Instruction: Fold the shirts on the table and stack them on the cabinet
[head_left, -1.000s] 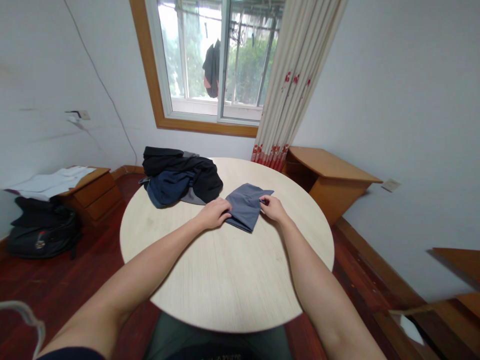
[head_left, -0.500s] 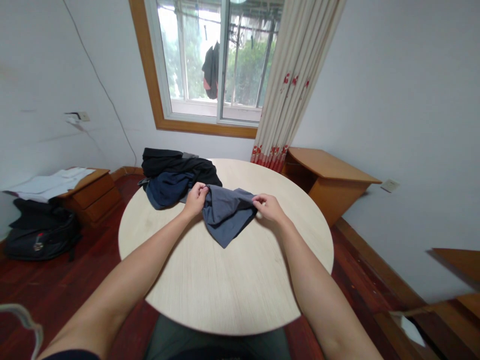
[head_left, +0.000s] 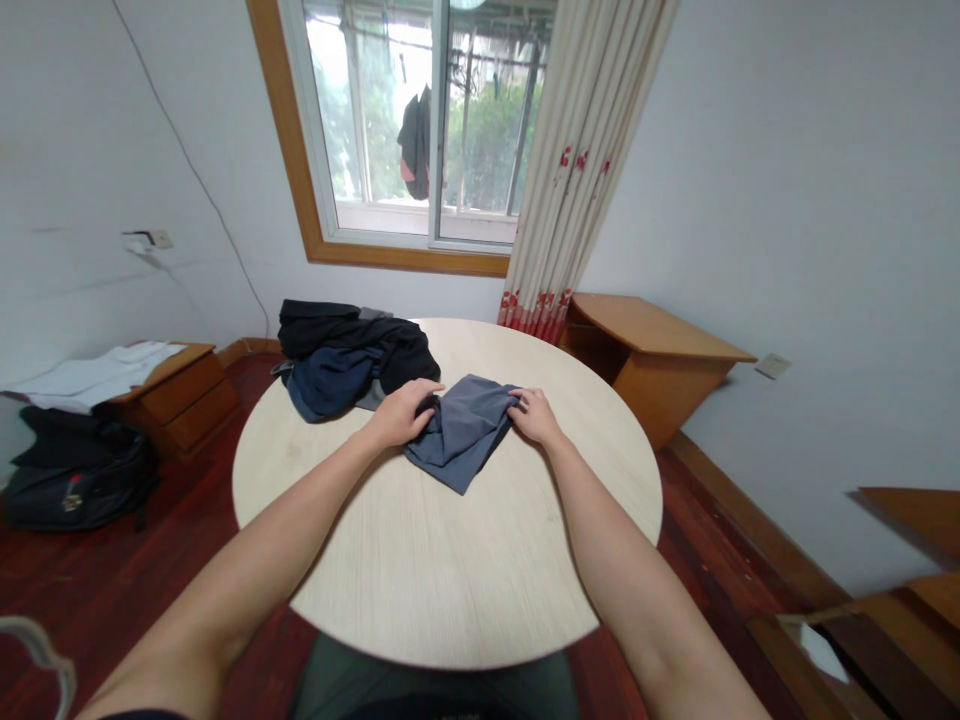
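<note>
A grey piece of clothing [head_left: 469, 435] lies crumpled and partly folded on the round pale wooden table [head_left: 450, 580], one corner pointing toward me. My left hand [head_left: 401, 413] is at its left end, thumb and fingers curved around a bunched dark part of the cloth. With bent fingers my right hand [head_left: 534, 415] holds the upper right edge. Just beyond my left hand sits a heap of clothes, with a dark blue garment [head_left: 326, 383] in front of black garments [head_left: 352, 330]. Which garment this grey one is, I cannot tell.
A brown wooden desk [head_left: 660, 330] stands behind the table on the right, beside a long curtain [head_left: 581, 160]. On the left are a small drawer cabinet [head_left: 191, 385] with papers [head_left: 97, 375] on top and a black bag [head_left: 82, 470] on the floor.
My left hand has moved from a pinch on the upper left edge to a wider hold lower on the left end. The grey cloth has settled flatter and its front corner shifted slightly right.
</note>
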